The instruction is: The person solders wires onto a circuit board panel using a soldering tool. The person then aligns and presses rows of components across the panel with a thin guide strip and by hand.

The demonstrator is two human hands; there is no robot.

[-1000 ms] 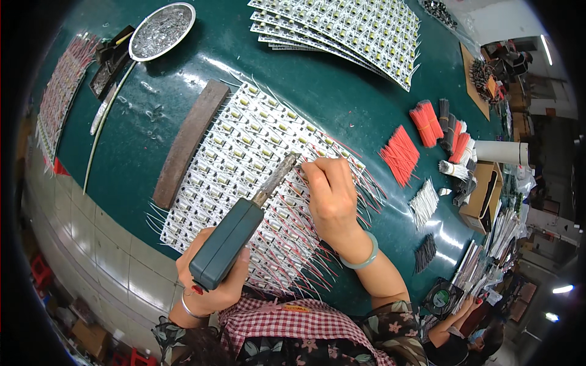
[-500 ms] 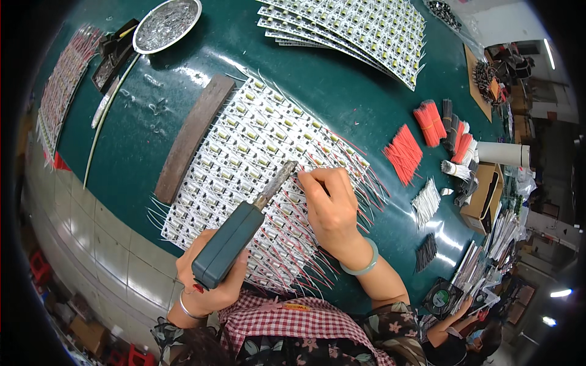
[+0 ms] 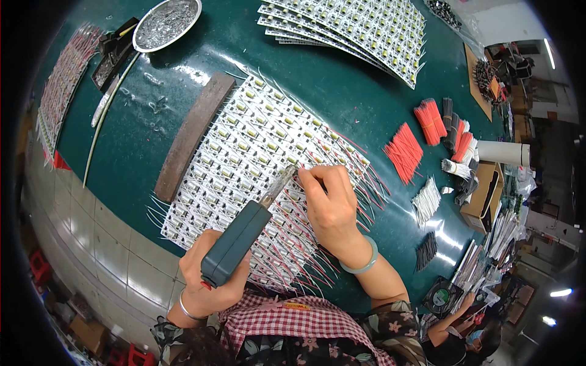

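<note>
On the green table (image 3: pixel 366 104), the left hand (image 3: pixel 204 283) is wrapped tight around a soldering iron (image 3: pixel 241 238) whose tip meets the white panel (image 3: pixel 256 165). The right hand (image 3: pixel 329 204) pinches something too small to tell beside that tip. Far left, a metal dish (image 3: pixel 166 23) holds grey solder scraps.

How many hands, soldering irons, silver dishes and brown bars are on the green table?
Hands: 2 (left hand, right hand)
Soldering iron: 1
Silver dish: 1
Brown bar: 1
Total: 5
</note>
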